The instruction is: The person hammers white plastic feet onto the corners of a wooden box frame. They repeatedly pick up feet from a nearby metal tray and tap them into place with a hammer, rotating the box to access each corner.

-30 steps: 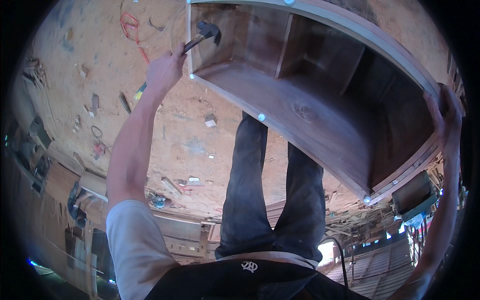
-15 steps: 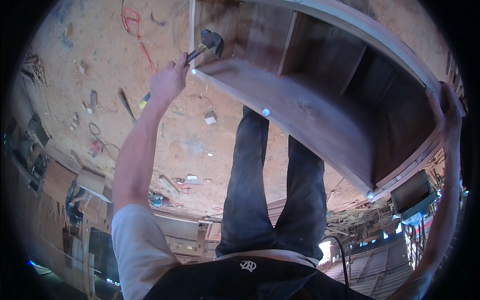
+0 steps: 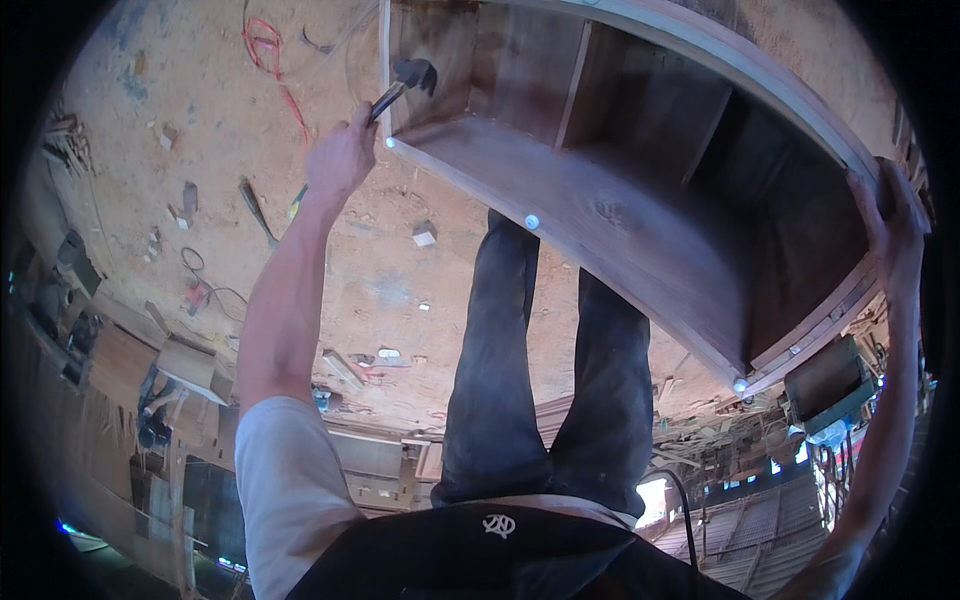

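My left hand (image 3: 342,155) is closed around the handle of a claw hammer (image 3: 414,76). The hammer's dark head is raised over the left corner of a large brown wooden cabinet (image 3: 610,215), whose open compartments face up. Upright dividers (image 3: 574,85) split its inside. Small round white caps (image 3: 532,222) sit along the near edge, one of them beside my left wrist. At the far right my right hand (image 3: 893,220) grips the cabinet's curved end rim, thumb inside and fingers over the outer side.
Dusty ground holds a red cord (image 3: 287,95), a dark long-handled tool (image 3: 257,210), a small wooden block (image 3: 425,234) and wood scraps. A wooden box (image 3: 192,368) stands at the left. A dark green bin (image 3: 822,385) is at the right. My legs stand against the cabinet's near side.
The hammer head has tilted and shifted slightly left, and my left forearm has moved a little to the right. My right hand keeps its hold on the cabinet rim.
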`<action>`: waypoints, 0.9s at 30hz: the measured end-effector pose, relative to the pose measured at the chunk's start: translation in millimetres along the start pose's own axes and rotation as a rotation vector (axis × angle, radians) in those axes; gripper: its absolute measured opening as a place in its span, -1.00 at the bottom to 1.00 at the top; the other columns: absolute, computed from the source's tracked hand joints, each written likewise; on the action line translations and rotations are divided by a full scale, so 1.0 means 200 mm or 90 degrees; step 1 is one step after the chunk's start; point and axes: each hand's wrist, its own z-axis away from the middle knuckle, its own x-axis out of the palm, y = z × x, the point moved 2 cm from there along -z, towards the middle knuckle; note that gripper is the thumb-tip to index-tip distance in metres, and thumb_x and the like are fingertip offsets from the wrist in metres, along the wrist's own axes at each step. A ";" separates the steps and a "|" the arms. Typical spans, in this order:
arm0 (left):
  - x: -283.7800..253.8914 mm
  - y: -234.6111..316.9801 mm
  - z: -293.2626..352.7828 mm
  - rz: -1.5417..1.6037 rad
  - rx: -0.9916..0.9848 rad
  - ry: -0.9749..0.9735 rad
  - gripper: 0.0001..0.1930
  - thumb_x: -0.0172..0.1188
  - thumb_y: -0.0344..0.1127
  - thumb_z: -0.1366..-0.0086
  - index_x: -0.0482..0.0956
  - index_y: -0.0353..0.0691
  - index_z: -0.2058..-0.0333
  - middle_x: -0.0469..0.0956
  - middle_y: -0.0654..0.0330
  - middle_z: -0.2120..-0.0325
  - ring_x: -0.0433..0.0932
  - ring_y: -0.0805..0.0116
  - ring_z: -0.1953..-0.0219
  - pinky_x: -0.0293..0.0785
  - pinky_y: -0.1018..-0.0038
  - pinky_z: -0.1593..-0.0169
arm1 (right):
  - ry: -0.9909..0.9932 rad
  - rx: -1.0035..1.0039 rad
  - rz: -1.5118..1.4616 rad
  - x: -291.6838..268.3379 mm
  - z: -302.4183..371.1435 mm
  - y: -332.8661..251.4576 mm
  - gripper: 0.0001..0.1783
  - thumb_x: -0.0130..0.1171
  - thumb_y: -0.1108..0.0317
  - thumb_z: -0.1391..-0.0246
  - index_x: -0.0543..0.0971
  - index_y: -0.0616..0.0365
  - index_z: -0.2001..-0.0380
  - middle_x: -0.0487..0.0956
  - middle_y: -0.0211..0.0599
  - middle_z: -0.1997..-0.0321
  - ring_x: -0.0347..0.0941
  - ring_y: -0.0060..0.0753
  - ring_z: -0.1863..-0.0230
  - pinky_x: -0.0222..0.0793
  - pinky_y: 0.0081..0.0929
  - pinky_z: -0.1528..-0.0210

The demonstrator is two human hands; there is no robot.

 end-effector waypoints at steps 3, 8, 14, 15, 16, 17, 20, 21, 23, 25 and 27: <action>-0.02 -0.01 0.01 -0.043 0.076 0.001 -0.59 0.07 -0.04 -0.52 0.44 0.09 -0.27 0.65 -0.06 0.40 0.68 -0.17 0.36 0.55 -0.05 0.34 | 0.019 0.009 0.012 -0.01 -0.01 -0.03 -0.52 0.36 0.02 -0.28 0.61 0.15 -0.07 0.67 -0.11 0.06 0.62 -0.18 -0.01 0.47 -0.32 -0.12; -0.06 0.01 0.00 -0.056 0.051 -0.067 -0.60 0.07 -0.05 -0.52 0.45 0.13 -0.26 0.65 -0.05 0.40 0.69 -0.16 0.36 0.55 -0.05 0.35 | 0.031 -0.005 -0.009 -0.02 0.00 -0.06 -0.53 0.37 0.03 -0.28 0.61 0.18 -0.04 0.67 -0.10 0.10 0.62 -0.20 0.05 0.48 -0.33 -0.09; -0.20 0.09 -0.25 -0.006 0.098 0.055 -0.65 0.01 -0.04 -0.54 0.47 0.05 -0.19 0.67 -0.09 0.37 0.69 -0.20 0.33 0.54 -0.09 0.33 | -0.009 0.023 -0.043 -0.03 -0.01 -0.06 -0.55 0.36 0.06 -0.28 0.61 0.17 -0.04 0.67 -0.12 0.12 0.63 -0.21 0.10 0.49 -0.36 -0.04; -0.23 0.08 -0.30 0.002 0.050 0.066 -0.66 0.00 -0.04 -0.54 0.48 0.03 -0.16 0.67 -0.10 0.37 0.68 -0.21 0.33 0.54 -0.10 0.32 | 0.019 -0.009 -0.029 -0.03 -0.01 -0.06 -0.55 0.37 0.06 -0.27 0.62 0.17 -0.03 0.67 -0.12 0.12 0.64 -0.20 0.10 0.50 -0.35 -0.04; -0.23 0.09 -0.33 -0.014 0.081 0.050 -0.67 0.00 -0.04 -0.54 0.48 0.02 -0.14 0.67 -0.12 0.38 0.68 -0.23 0.32 0.54 -0.11 0.31 | 0.054 -0.022 -0.017 -0.04 -0.01 -0.07 -0.54 0.39 0.04 -0.25 0.63 0.17 -0.02 0.69 -0.11 0.12 0.66 -0.18 0.10 0.52 -0.34 -0.03; -0.24 0.09 -0.36 -0.038 0.080 0.035 -0.69 0.00 -0.05 -0.54 0.49 0.00 -0.12 0.66 -0.14 0.39 0.68 -0.24 0.32 0.54 -0.12 0.30 | 0.090 -0.031 -0.012 -0.04 -0.01 -0.07 -0.53 0.40 0.03 -0.23 0.63 0.17 -0.02 0.69 -0.11 0.12 0.67 -0.17 0.09 0.52 -0.34 -0.03; -0.26 0.08 -0.40 0.002 0.071 0.040 -0.71 0.01 -0.06 -0.53 0.49 -0.03 -0.08 0.66 -0.17 0.41 0.68 -0.27 0.31 0.53 -0.14 0.28 | 0.054 0.001 -0.010 -0.04 0.00 -0.08 -0.50 0.41 0.02 -0.21 0.64 0.16 -0.03 0.70 -0.10 0.11 0.68 -0.15 0.08 0.53 -0.32 -0.04; -0.26 0.08 -0.40 0.025 0.038 0.023 -0.71 0.02 -0.06 -0.53 0.50 -0.03 -0.07 0.66 -0.18 0.42 0.68 -0.27 0.31 0.53 -0.15 0.28 | 0.052 -0.011 -0.002 -0.04 0.00 -0.09 -0.50 0.41 0.01 -0.21 0.64 0.16 -0.03 0.70 -0.10 0.10 0.68 -0.14 0.07 0.53 -0.32 -0.04; -0.26 0.10 -0.39 -0.017 0.067 0.040 -0.71 0.02 -0.05 -0.53 0.49 -0.03 -0.06 0.67 -0.17 0.41 0.67 -0.28 0.31 0.53 -0.16 0.27 | 0.092 -0.034 0.022 -0.05 0.00 -0.09 -0.50 0.42 0.01 -0.21 0.64 0.16 -0.03 0.70 -0.09 0.10 0.68 -0.13 0.07 0.53 -0.31 -0.04; -0.27 0.11 -0.38 -0.028 0.047 0.046 -0.71 0.02 -0.04 -0.52 0.50 -0.04 -0.04 0.68 -0.16 0.40 0.68 -0.27 0.30 0.53 -0.15 0.26 | 0.051 -0.008 0.000 -0.04 0.00 -0.09 -0.49 0.42 0.01 -0.21 0.64 0.16 -0.04 0.70 -0.09 0.10 0.68 -0.12 0.06 0.53 -0.32 -0.05; -0.29 0.11 -0.39 0.019 0.015 0.046 -0.70 0.03 -0.04 -0.50 0.51 -0.06 -0.02 0.69 -0.14 0.40 0.69 -0.24 0.29 0.54 -0.13 0.24 | 0.039 0.004 -0.002 -0.04 0.00 -0.08 -0.49 0.39 -0.01 -0.23 0.64 0.14 -0.05 0.70 -0.09 0.08 0.68 -0.13 0.04 0.54 -0.31 -0.06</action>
